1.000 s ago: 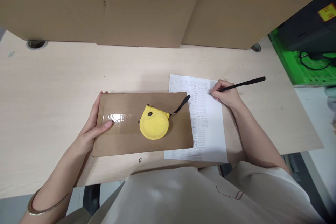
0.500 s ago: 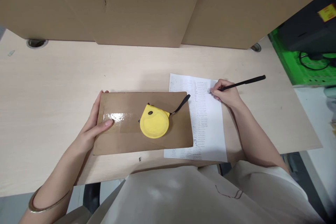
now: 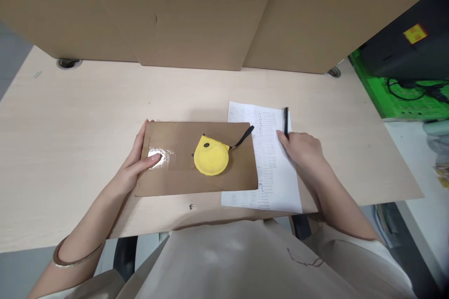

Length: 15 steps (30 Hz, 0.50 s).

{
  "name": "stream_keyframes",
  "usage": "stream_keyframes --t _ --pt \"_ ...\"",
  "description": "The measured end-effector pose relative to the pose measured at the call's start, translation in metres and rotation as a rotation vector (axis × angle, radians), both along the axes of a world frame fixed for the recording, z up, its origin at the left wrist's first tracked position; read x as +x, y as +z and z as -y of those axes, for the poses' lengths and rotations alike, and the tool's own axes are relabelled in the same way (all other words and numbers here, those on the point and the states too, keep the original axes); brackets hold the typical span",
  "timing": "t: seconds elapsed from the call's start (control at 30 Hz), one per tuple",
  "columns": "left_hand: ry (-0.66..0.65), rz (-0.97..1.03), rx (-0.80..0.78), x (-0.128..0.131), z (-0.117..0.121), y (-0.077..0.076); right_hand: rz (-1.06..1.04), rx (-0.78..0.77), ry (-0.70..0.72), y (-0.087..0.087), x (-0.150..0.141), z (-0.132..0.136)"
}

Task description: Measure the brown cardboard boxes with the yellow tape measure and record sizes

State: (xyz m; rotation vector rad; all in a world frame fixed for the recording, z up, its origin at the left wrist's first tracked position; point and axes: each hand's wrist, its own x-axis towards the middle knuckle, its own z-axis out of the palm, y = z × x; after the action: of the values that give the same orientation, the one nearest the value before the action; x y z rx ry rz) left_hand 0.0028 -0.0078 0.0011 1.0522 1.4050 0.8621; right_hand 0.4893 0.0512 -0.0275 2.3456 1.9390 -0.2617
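Observation:
My left hand [image 3: 138, 161] grips the left end of a flat brown cardboard piece [image 3: 175, 182], thumb on top over a shiny strip of tape. On the cardboard lies a yellow bird-shaped pouch [image 3: 211, 158], with a black strap [image 3: 242, 138] reaching past the right edge. The cardboard overlaps the left side of a printed sheet of paper [image 3: 277, 182] with rows of small text. Over the sheet's right edge, my right hand [image 3: 304, 149] is closed around a black pen [image 3: 286, 121], which points upward, away from me. The pen's lower part is hidden in the fist.
Large cardboard panels [image 3: 189, 18] stand along the back of the light wooden desk [image 3: 105, 98]. Round cable holes [image 3: 69, 63] sit near the back edge. To the right are a green crate [image 3: 403, 107] with black cables and a dark box [image 3: 396, 51] bearing a yellow label.
My right hand has turned from a writing grip into a fist around the pen, which swung from pointing right to pointing away. My left hand still holds the cardboard. The camera view shifted slightly.

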Motion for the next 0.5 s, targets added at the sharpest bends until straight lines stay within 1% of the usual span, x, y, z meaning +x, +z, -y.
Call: stream_keyframes --t 0.13,0.23,0.33,0.4,0.47,0.5 --pt "-0.01 0.019 -0.011 -0.002 0.0 -0.004 0.077 0.048 0.039 -0.013 -0.005 0.005" --pt "0.005 0.016 0.0 -0.004 -0.001 -0.009 0.129 0.033 0.097 -0.012 -0.01 0.008" --pt "-0.002 0.005 0.034 -0.007 -0.003 -0.015 0.155 -0.008 0.111 -0.007 -0.015 0.009" --pt "-0.011 -0.001 0.062 -0.008 -0.004 -0.018 0.135 -0.026 0.085 -0.002 -0.018 0.009" --pt "-0.022 -0.004 0.074 -0.009 -0.004 -0.02 0.1 0.007 0.025 0.007 -0.024 0.011" --pt "-0.028 -0.006 0.069 -0.01 -0.004 -0.021 0.074 0.059 0.0 0.014 -0.028 0.013"
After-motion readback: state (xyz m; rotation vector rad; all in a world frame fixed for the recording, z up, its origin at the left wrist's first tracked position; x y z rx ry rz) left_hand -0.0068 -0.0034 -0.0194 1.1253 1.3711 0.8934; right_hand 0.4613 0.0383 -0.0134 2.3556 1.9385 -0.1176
